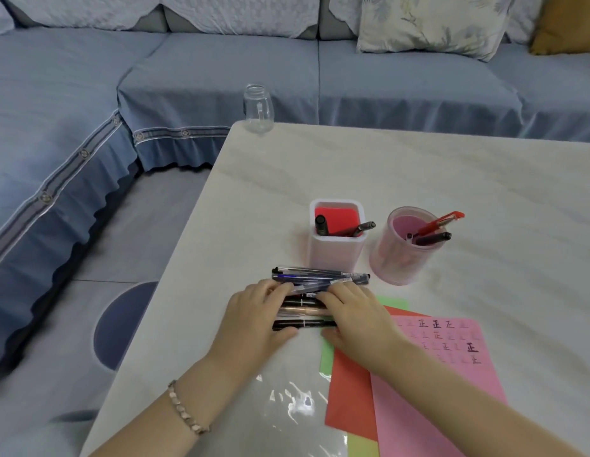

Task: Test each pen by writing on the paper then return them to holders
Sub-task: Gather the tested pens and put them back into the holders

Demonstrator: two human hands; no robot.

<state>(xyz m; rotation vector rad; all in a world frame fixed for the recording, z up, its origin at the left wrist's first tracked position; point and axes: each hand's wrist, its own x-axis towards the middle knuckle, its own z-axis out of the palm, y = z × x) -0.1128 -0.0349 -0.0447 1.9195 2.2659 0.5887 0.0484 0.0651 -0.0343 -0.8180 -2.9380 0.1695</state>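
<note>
Several dark pens (307, 303) lie side by side in a row on the white table (419, 166), just in front of the holders. My left hand (257, 311) covers the row's left end and my right hand (356, 313) its right end, fingers over the top and thumbs at the near side, gathering the pens between them. A square white holder (336, 249) with a red inside has two dark pens in it. Right of it a round pink holder (397, 258) contains a red pen (442, 222) and a dark pen. The pink paper (448, 367) bears written marks.
Under the pink paper lie a red sheet (349, 400) and a green sheet (326, 357). A clear plastic sleeve (287, 407) lies on the near table. An empty glass jar (258, 108) stands at the table's far corner. A blue sofa (188, 77) surrounds the table.
</note>
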